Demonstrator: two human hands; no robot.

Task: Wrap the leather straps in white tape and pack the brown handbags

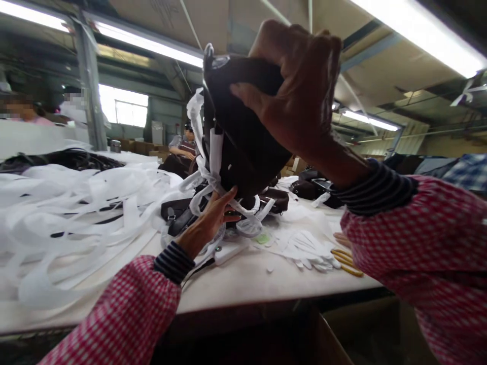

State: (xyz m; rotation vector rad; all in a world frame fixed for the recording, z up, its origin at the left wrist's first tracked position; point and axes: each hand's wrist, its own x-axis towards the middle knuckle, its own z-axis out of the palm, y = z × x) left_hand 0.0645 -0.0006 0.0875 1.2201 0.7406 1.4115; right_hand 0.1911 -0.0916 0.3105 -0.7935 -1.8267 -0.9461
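The pale table (289, 286) runs across in front of you, yellow-handled scissors (347, 262) near its edge. Your right hand (300, 86) clutches the dark bag (247, 137) up above the table; your left hand (207, 223) spreads its fingers at the bag's lower edge, whether gripping I cannot tell. White wrapping (215, 152) already covers part of its strap; how much remains is unclear. Farther back lie more dark bags (304, 188), and beyond, a seated person (186, 147).

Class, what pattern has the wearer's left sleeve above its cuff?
Red-and-white checked fabric sleeve, best seen in the head view.
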